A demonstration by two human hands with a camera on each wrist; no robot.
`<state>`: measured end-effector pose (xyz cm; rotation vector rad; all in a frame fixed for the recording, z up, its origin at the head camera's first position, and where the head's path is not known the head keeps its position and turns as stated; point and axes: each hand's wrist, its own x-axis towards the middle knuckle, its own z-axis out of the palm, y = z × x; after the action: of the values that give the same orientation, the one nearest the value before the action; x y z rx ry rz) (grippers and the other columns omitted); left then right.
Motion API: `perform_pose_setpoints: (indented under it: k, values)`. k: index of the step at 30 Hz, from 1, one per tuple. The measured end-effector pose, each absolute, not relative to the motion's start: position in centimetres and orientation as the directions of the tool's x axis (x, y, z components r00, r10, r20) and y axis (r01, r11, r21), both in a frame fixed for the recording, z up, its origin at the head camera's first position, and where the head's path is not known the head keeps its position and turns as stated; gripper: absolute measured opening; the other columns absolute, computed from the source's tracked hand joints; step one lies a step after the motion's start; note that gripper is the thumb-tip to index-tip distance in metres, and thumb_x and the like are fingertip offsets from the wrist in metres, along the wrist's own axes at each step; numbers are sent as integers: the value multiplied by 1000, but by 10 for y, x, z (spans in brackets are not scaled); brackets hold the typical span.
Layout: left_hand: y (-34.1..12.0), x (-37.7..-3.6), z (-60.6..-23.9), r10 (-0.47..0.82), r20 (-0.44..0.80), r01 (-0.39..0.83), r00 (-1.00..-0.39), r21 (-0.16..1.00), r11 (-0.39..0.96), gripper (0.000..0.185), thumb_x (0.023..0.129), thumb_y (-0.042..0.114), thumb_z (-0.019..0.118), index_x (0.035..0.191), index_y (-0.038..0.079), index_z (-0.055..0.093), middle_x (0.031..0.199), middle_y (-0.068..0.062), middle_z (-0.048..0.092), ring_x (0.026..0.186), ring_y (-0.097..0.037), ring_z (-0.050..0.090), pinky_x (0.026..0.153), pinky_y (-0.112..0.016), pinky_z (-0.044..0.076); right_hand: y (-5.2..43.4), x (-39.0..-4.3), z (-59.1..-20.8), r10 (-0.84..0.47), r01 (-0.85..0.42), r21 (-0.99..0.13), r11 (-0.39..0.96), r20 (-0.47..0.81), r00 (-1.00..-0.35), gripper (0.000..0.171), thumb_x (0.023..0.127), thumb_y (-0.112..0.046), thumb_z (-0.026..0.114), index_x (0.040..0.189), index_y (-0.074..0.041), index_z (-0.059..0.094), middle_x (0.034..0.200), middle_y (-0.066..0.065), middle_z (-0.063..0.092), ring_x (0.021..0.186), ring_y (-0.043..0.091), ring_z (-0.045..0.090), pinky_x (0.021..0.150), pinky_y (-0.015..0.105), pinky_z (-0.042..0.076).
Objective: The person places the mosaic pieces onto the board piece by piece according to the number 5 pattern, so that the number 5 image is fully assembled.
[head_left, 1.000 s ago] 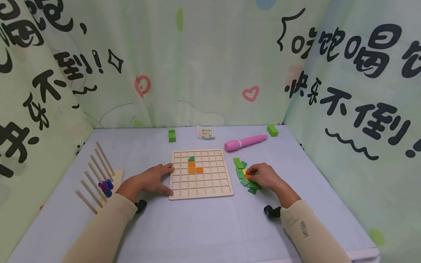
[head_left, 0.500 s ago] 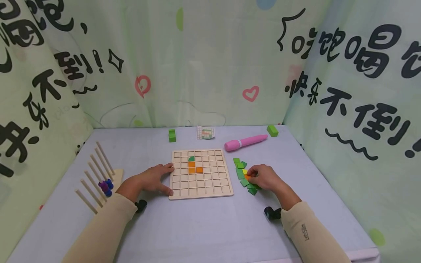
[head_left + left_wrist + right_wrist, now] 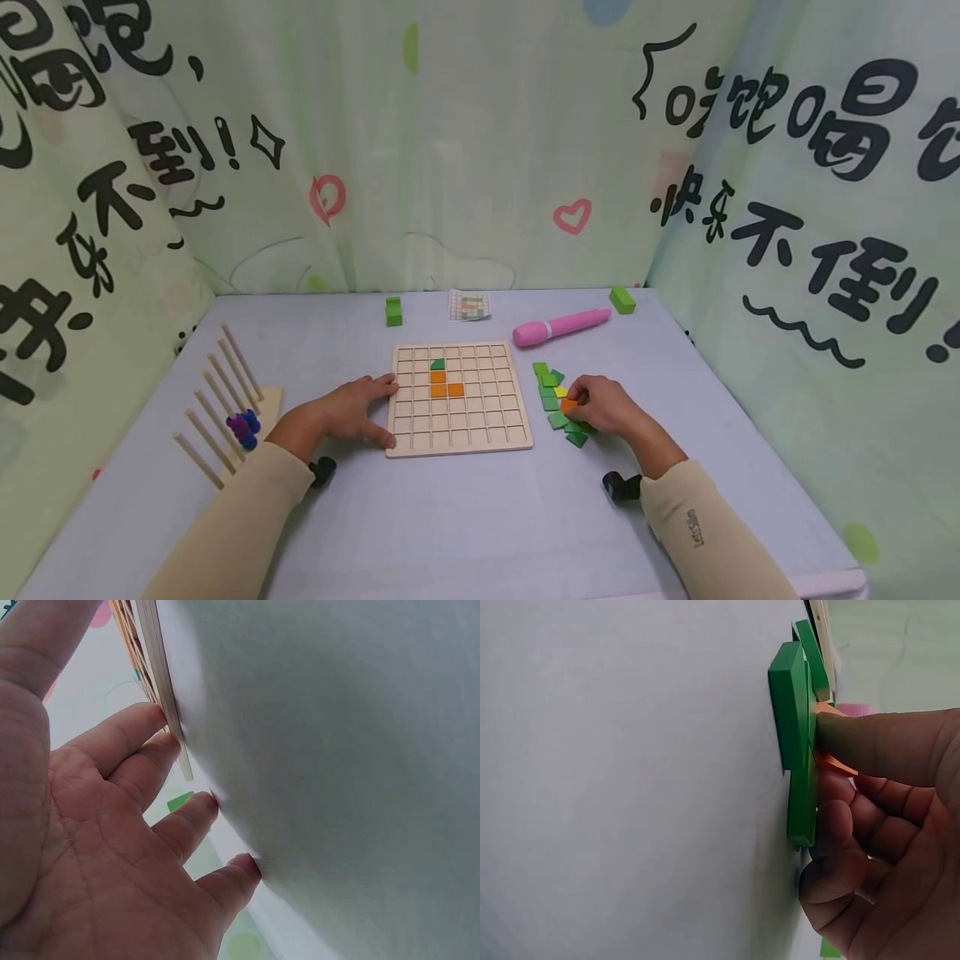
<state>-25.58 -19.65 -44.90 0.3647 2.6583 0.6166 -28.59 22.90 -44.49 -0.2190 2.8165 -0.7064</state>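
My left hand (image 3: 337, 412) rests at the left edge of a square wooden grid board (image 3: 480, 429), fingers spread. In the left wrist view, two fingertips (image 3: 156, 716) touch the board's side while others reach down to the table. One green rounded tile (image 3: 437, 364) and three orange square tiles (image 3: 438, 391) sit in the board's cells. Right of the board, my right hand (image 3: 606, 406) pinches an orange tile (image 3: 568, 406) between thumb and fingers, low over a loose pile of green tiles (image 3: 550, 403). A yellow tile (image 3: 560, 392) lies in that pile, partly covered.
A pink pen-shaped object (image 3: 561, 327) lies behind the pile. Green blocks stand at the back, one left (image 3: 393, 312) and one right (image 3: 622, 300). A patterned card (image 3: 470, 305) lies between them. Wooden pegs (image 3: 225, 392) with purple and blue beads (image 3: 243, 427) stand at left.
The right fingers have shifted slightly at the pile, and more of the orange tile shows. The left hand and the board keep their place.
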Motion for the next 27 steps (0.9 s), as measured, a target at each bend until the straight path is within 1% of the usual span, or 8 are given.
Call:
perform_pose_setpoints:
  k: [5,8,12,15,20,27]
  values:
    - [-198,-257,-450,329,-307,161,-893,465,870,102,77,44,91,160,13,41,173,-6,24,159,-43,17,126,-60,22,230,-285,-444,-213,-87,-533,841,-178,-961,13,94,-10,72,103,-5,64,93,8,61,89,24,55,74,31,48]
    - [-198,-258,-451,331,-306,162,-893,466,870,102,77,44,91,160,12,41,173,-6,24,159,-44,17,126,-60,22,230,-285,-444,-200,-70,-572,817,-167,-965,13,96,-9,69,107,-4,64,97,9,61,91,24,56,75,31,50]
    - [-197,-258,-451,327,-305,160,-895,464,871,103,76,45,92,160,12,41,173,-7,25,158,-44,18,126,-60,23,226,-287,-443,-180,-56,-625,779,-137,-974,15,98,-10,66,112,-4,63,102,10,63,94,24,56,76,30,50]
    - [-197,-258,-451,320,-306,155,-897,460,874,103,76,44,92,160,13,41,173,-5,25,159,-42,18,126,-60,23,220,-291,-442,-191,-61,-661,748,-126,-974,16,98,-12,67,112,-4,63,101,10,63,92,24,56,75,29,49]
    - [-198,-258,-452,318,-304,156,-898,454,877,103,77,45,92,160,14,41,173,-4,25,159,-41,18,126,-59,23,202,-296,-439,-247,-96,-693,714,-121,-961,14,97,-10,69,109,-3,65,97,9,64,89,23,56,73,29,48]
    - [-198,-258,-452,319,-307,153,-897,460,875,102,76,45,92,160,14,42,173,-5,26,159,-41,19,126,-59,24,174,-302,-439,-320,-123,-744,657,-127,-939,12,96,-7,69,107,-2,65,96,9,64,89,22,55,74,29,47]
